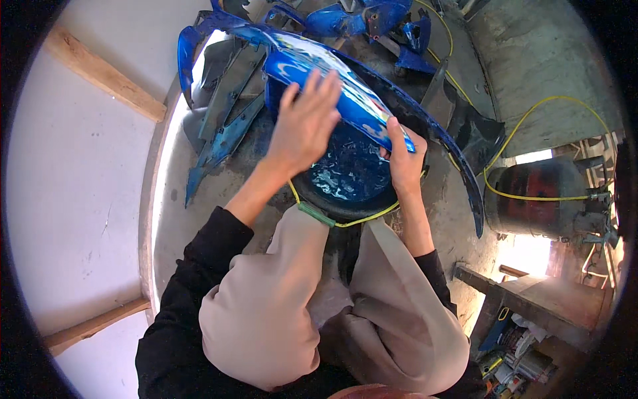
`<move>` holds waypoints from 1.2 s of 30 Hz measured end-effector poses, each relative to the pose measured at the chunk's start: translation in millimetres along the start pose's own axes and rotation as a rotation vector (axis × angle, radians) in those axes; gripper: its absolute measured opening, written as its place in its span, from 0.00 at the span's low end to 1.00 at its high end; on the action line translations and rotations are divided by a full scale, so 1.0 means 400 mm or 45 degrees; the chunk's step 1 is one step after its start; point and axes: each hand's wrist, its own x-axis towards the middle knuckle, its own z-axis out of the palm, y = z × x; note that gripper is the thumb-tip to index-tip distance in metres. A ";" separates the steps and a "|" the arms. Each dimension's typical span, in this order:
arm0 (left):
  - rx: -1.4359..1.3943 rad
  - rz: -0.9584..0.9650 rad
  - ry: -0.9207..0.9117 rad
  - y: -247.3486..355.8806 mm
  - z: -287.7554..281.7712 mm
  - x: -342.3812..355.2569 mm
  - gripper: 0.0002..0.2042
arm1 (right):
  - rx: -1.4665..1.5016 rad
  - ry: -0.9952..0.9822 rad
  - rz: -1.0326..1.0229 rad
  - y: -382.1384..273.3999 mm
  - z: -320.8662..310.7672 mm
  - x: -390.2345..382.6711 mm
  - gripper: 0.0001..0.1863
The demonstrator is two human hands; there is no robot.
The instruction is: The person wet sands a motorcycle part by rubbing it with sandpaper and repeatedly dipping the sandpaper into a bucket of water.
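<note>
My right hand grips the lower right end of a glossy blue painted panel with white, wavy graphics, thumb over its top. My left hand is over the panel's lower left side, slightly blurred, its fingers extended and a little apart; whether they touch the surface I cannot tell. Beneath the panel sits a dark round tub of bluish water with pale streaks. A yellow hose with a green sleeve runs along its near side, by my knees.
More blue panels and long dark pieces lie on the floor ahead. A metal tank with yellow hose stands at right, a wooden bench and tools below it. A white board with wooden battens borders the left.
</note>
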 end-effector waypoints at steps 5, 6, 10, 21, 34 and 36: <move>-0.805 -0.271 -0.006 0.025 -0.075 -0.021 0.18 | -0.048 -0.035 -0.002 -0.036 0.016 0.000 0.25; -1.002 -0.317 0.067 0.018 -0.081 -0.013 0.19 | -0.047 -0.044 -0.001 -0.048 0.018 0.006 0.26; -0.976 -0.486 -0.093 0.038 -0.088 0.034 0.20 | -0.067 0.032 0.062 -0.067 0.002 0.047 0.27; -0.842 -0.628 -1.425 -0.018 0.268 0.080 0.20 | 0.091 0.012 0.144 -0.148 -0.028 0.143 0.27; 0.164 -0.196 -1.778 -0.058 0.498 0.002 0.27 | 0.103 -0.005 0.143 -0.141 -0.027 0.144 0.25; 0.152 -0.203 -1.795 -0.057 0.494 0.006 0.27 | 0.104 0.026 0.164 -0.138 -0.029 0.143 0.26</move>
